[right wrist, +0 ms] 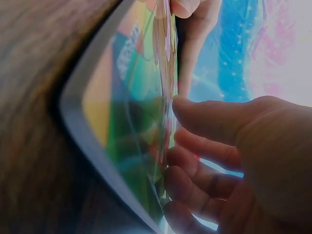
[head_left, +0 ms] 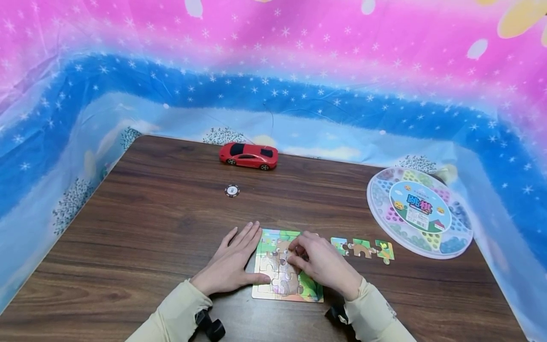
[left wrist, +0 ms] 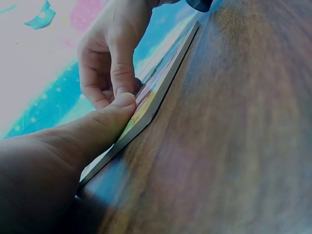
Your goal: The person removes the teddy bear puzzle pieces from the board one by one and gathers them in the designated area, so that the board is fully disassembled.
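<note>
A jigsaw puzzle with a cartoon bear lies in its flat board in front of me. My left hand rests along its left side, fingers spread straight, thumb across the board's edge. In the left wrist view the left thumb presses on the rim. Over the upper right of the picture, my right hand has its fingers bent, thumb and index fingertips pinching at a piece that the hand mostly hides. From the right wrist, the right thumb and curled fingers meet the glossy puzzle surface.
Three loose puzzle pieces lie in a row right of the board. Beyond them is a round Chinese checkers set under clear plastic. A red toy car stands at the back edge, with a poker chip nearer on the wooden table.
</note>
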Demonstrator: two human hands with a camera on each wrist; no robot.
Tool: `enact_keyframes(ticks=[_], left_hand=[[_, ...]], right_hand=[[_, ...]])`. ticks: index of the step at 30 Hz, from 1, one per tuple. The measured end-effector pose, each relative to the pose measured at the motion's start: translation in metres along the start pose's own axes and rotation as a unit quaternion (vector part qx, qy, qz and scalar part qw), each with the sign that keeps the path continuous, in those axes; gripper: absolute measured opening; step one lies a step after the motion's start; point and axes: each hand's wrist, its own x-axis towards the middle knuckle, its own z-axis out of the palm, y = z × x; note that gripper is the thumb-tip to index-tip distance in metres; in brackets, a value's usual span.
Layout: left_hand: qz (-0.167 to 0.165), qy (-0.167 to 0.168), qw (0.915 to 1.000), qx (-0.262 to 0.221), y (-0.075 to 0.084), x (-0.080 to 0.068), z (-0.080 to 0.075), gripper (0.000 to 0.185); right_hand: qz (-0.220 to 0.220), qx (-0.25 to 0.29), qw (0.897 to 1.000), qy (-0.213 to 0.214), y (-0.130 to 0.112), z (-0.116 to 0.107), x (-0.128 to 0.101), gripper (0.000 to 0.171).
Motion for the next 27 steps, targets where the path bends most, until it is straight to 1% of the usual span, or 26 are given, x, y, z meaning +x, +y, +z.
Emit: enact_keyframes(ticks=[9, 15, 21, 27], left_hand=[[-0.006, -0.006, 1.0, -0.003, 0.0002, 0.0004, 0.0002, 0.11], [-0.005, -0.004, 1.0, -0.002, 0.0002, 0.0003, 0.0004, 0.11], [-0.003, 0.0, 1.0, -0.004, 0.0003, -0.0004, 0.0003, 0.11], [-0.001, 0.002, 1.0, -0.004, 0.0003, -0.0007, 0.0003, 0.11]], right_hand=[[-0.011, -0.018, 1.0, 0.001, -0.003, 0.002, -0.0015, 0.016], [-0.02, -0.028, 0.999, 0.005, -0.0053, 0.0027, -0.0014, 0.016], [-0.024, -0.03, 0.999, -0.003, -0.0078, 0.0039, -0.0023, 0.014], [-0.023, -0.029, 0.999, -0.008, -0.0088, 0.0026, -0.0029, 0.02]])
